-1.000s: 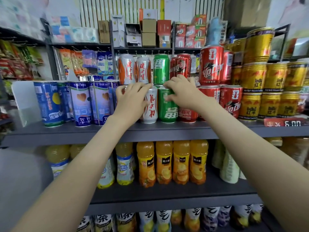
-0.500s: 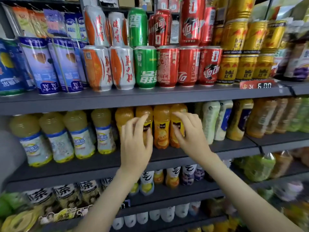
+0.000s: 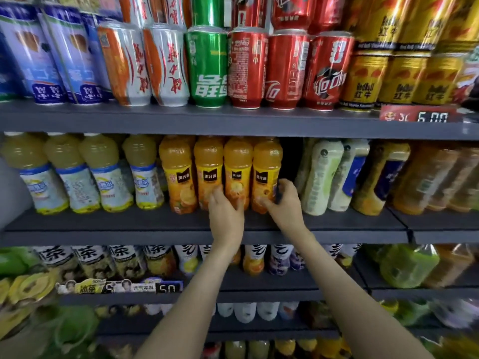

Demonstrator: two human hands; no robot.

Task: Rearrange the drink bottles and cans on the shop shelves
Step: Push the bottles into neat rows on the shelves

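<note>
Several orange juice bottles stand in a row on the middle shelf (image 3: pixel 103 237). My right hand (image 3: pixel 283 203) grips the rightmost orange bottle (image 3: pixel 267 161) low down, thumb on its front and fingers curled round its right side. My left hand (image 3: pixel 225 213) lies against the lower fronts of the second orange bottle (image 3: pixel 208 161) and the third orange bottle (image 3: pixel 237 161), with its fingers pointing up. The bottles stand upright and close together.
Pale lemon drink bottles (image 3: pixel 77 174) stand left of the orange row, and white-green bottles (image 3: pixel 321 177) stand to the right across a dark gap. Above are a green can (image 3: pixel 207 66), red cans (image 3: pixel 285 68), gold cans (image 3: pixel 363 79) and a price tag (image 3: pixel 420 116). Tea bottles (image 3: pixel 90 263) fill the shelf below.
Both hands left the cans on the top shelf and dropped to the middle shelf. They now rest on the orange juice bottles, and the view has tilted down.
</note>
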